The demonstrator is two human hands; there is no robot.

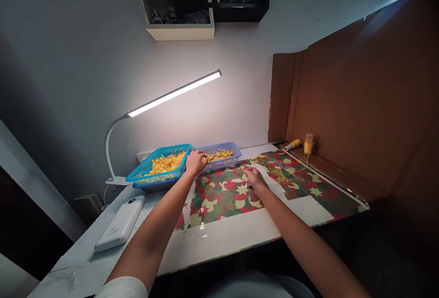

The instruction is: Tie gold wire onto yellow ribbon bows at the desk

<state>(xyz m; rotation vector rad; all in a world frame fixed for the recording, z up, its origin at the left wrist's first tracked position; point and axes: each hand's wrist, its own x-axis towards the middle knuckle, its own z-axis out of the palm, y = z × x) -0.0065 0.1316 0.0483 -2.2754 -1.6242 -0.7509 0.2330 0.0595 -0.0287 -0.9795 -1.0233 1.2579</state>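
Observation:
My left hand (196, 162) reaches to the near left end of a purple plastic basket (219, 164), its fingers curled together by the rim. What sits between those fingertips, if anything, is too small to tell. Inside the basket lie thin yellow-orange strips (221, 154), like dried petals. A turquoise basket (137, 176), heaped with yellow strips (166, 163), stands just left of the hand. My right hand (254, 179) is closed in a pinch above the patterned sheet (219, 199), with a thin dark stick-like piece (250, 164) pointing up from the fingertips.
Yellowish crumbs (281, 176) are scattered right of my right hand. A cup-like yellow spool (308, 144) and a yellow roll (292, 145) lie by the cardboard wall (346, 101). A white power bank (120, 224) rests at left, near a lit desk lamp (174, 94).

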